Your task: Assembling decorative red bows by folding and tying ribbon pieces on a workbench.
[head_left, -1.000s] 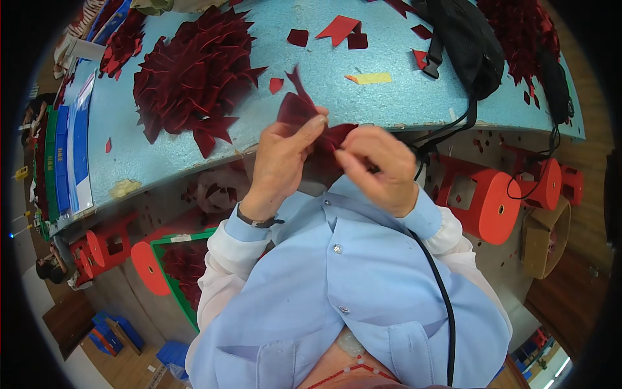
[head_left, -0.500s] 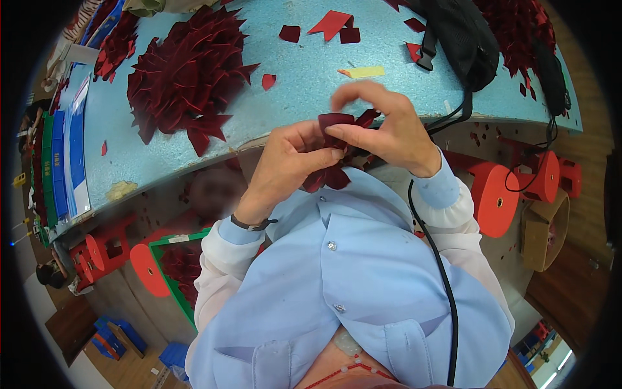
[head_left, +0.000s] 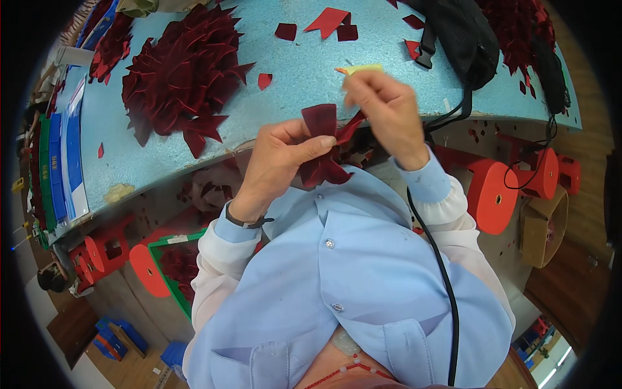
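Ribbon (head_left: 319,123): dark red, velvety; a broad piece is stood upright at the top, a narrow strip is slanted up to the right, and tails are spread below; it is held in the air at the near edge of the table (head_left: 259,104).
Left hand (head_left: 275,155): raised from the lower left, thumb laid across the ribbon's middle, which is pinched against the bent fingers.
Right hand (head_left: 389,117): lifted higher, to the right, with fingers curled inward; the strip is run up to it, but whether it is gripped cannot be told.
Change: half a second ago, the right thumb was set on the upright piece; now that piece is left exposed and the right hand is drawn up and away. The left pinch is kept.
Table: a heap (head_left: 181,78) of similar dark red pieces is piled at the left; a yellow slip (head_left: 364,68) is partly covered by the right hand.
Below: a green crate (head_left: 192,236) is seen near the left forearm.
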A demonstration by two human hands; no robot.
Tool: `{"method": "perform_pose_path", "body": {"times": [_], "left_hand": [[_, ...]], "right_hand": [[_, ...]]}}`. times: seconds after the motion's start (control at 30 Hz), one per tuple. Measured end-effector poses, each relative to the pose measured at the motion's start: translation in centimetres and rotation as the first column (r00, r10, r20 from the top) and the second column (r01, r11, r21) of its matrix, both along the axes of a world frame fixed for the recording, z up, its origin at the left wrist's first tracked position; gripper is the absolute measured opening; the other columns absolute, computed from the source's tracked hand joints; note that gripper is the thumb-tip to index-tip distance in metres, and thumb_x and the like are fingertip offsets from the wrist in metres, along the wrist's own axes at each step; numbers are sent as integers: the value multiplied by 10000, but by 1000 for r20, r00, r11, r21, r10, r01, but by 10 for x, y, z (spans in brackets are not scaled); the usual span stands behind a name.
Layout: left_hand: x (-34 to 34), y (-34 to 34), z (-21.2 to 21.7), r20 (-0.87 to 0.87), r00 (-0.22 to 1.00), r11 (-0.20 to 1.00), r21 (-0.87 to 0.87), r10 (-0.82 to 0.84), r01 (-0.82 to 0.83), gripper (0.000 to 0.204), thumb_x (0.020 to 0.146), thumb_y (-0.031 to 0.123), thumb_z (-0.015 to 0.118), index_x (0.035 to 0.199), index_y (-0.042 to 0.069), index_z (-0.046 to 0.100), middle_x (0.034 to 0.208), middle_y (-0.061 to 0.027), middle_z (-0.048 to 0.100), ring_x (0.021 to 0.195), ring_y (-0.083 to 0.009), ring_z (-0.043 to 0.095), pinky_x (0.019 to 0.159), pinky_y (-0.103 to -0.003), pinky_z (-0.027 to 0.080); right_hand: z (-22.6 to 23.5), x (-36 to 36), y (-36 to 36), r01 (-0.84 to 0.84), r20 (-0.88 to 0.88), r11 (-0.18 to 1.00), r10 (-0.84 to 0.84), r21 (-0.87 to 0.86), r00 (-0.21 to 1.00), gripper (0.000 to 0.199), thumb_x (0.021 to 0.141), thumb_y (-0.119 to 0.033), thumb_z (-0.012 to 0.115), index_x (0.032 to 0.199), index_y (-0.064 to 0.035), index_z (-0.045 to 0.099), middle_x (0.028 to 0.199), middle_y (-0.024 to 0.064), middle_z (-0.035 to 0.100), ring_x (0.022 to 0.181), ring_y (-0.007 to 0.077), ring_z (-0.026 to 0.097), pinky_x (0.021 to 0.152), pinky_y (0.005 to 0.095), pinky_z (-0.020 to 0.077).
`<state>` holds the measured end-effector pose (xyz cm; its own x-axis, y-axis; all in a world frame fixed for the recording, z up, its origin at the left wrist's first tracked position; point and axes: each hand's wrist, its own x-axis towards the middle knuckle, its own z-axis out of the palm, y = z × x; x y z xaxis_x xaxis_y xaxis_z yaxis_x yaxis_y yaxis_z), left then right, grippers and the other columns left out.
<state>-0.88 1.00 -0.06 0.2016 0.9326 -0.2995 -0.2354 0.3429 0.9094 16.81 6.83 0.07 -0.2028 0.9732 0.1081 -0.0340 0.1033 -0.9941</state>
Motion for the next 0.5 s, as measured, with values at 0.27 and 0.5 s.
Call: {"method": "perform_pose_path", "body": {"times": [0.27, 0.5], "left_hand": [[10, 2, 2, -71, 964, 955, 173, 258, -243, 188, 803, 77, 702, 967, -8, 664, 817, -15, 648, 738, -72, 575, 681, -208, 464], [15, -2, -10, -141, 958, 918, 349, 249, -187, 227, 805, 21, 683, 1027, -10, 647, 887, -35, 648, 809, -87, 587, 733, -217, 472]], "right_hand": [[21, 13, -22, -65, 159, 985, 90, -158, 983, 192, 867, -163, 632, 816, 22, 644, 675, 5, 602, 614, 46, 531, 564, 197, 433], [9, -2, -22, -94, 32, 969, 104, -227, 994, 154, 862, -129, 622, 880, 19, 659, 743, 27, 644, 667, 84, 586, 628, 214, 477]]}}
